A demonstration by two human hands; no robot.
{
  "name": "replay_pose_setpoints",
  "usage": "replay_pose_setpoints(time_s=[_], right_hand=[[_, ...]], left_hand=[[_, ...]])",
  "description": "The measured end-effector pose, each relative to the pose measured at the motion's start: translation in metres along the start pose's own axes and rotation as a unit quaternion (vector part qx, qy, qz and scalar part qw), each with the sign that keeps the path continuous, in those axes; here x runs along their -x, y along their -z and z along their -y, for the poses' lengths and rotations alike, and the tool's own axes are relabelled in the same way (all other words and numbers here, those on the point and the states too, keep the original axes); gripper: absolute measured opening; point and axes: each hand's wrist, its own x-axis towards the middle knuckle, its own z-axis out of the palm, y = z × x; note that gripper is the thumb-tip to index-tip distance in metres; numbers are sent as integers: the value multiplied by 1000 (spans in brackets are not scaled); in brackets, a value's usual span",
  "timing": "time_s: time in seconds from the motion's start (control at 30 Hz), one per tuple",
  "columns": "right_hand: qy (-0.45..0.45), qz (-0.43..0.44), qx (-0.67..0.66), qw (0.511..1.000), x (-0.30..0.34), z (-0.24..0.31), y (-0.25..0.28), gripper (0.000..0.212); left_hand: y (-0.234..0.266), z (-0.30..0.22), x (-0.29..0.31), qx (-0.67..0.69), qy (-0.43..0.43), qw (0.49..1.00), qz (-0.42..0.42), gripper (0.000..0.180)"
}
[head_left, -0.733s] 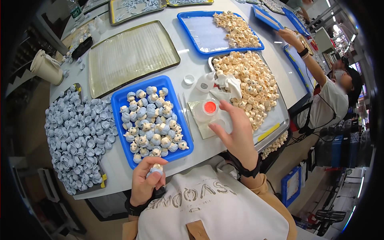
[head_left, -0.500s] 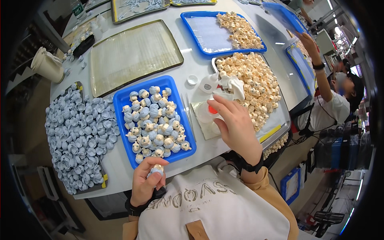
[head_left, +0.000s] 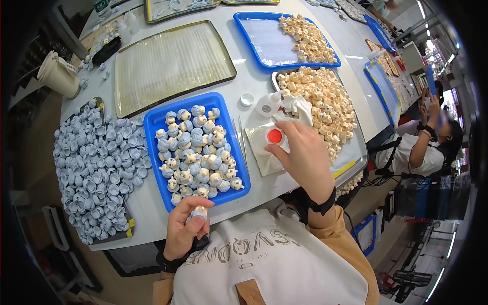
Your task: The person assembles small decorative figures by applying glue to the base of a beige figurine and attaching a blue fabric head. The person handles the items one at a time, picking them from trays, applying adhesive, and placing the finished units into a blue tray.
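My left hand point(head_left: 182, 233) is closed on a small figure head point(head_left: 199, 212), cream with a light blue shell, held between thumb and fingers just below the near edge of a blue tray point(head_left: 152, 157). Several similar blue-and-cream heads point(head_left: 202, 175) fill that tray. My right hand point(head_left: 307, 157) curves its thumb and forefinger about the sides of a whitish jar point(head_left: 260, 140) with a red round top, which stands on a pale square pad point(head_left: 264, 165). Behind the jar are a white squeeze bottle point(head_left: 267, 104) and a crumpled white tissue point(head_left: 296, 108). Tweezers point(head_left: 242, 140) lie beside the tray.
Light blue shells point(head_left: 101, 173) are heaped at left. Cream pieces point(head_left: 323, 104) fill a metal tray at right, with more in a blue tray point(head_left: 251, 56) behind. A yellowish lined tray point(head_left: 173, 66) lies at far left-centre, near a beige bucket point(head_left: 57, 76). A co-worker point(head_left: 417, 147) sits at right.
My right hand has come down, its thumb and forefinger now around the red-topped jar. My left hand keeps the figure head in nearly the same place. The co-worker's raised arm has lowered.
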Motion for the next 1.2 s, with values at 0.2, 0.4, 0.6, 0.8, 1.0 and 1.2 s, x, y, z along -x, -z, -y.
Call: replay_pose_setpoints(time_s=[0.2, 0.4, 0.6, 0.8, 1.0, 1.2], right_hand=[[20, 0, 15, 1000, -2, 0, 0, 30], [32, 26, 28, 999, -3, 4, 4, 29], [39, 58, 33, 997, -4, 6, 9, 32], [74, 43, 32, 996, -2, 8, 6, 29], [64, 83, 52, 993, -4, 12, 11, 35], [99, 33, 44, 994, -2, 10, 7, 27]], left_hand=[[-2, -1, 1, -8, -10, 1000, -6, 38], [0, 1, 3, 15, -15, 1000, -4, 28], [-1, 2, 4, 4, -21, 1000, -6, 36], [-2, 3, 4, -3, -21, 1000, -6, 39], [-2, 2, 5, -7, -18, 1000, -9, 39], [4, -3, 15, 29, -21, 998, -50, 33]])
